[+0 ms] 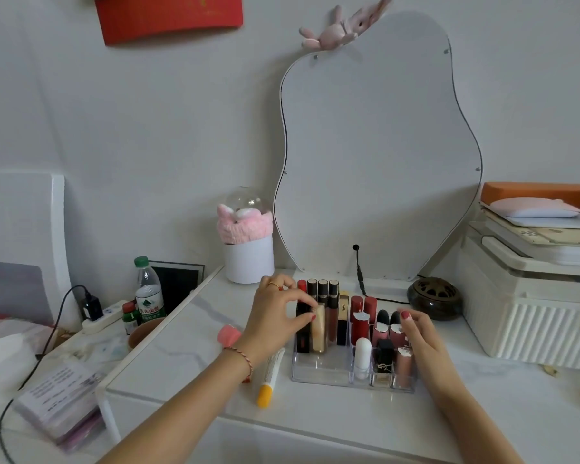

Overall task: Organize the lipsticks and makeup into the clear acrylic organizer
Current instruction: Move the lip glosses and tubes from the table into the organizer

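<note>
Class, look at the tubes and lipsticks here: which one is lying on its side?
The white tube with the orange cap, flat on the table left of the organizer; the others stand upright inside.

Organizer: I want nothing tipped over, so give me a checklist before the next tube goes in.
1. Left hand has the gold tube pinched at its top: ok.
2. Gold tube upright in the organizer, left section: ok.
3. Right hand steadies the organizer's right side: ok.
4. Free room in front of the gold tube: ok.
5. White tube with orange cap lies on the table outside the organizer: not ok.
6. Pink item behind the left wrist, what it is: cannot tell.
</note>
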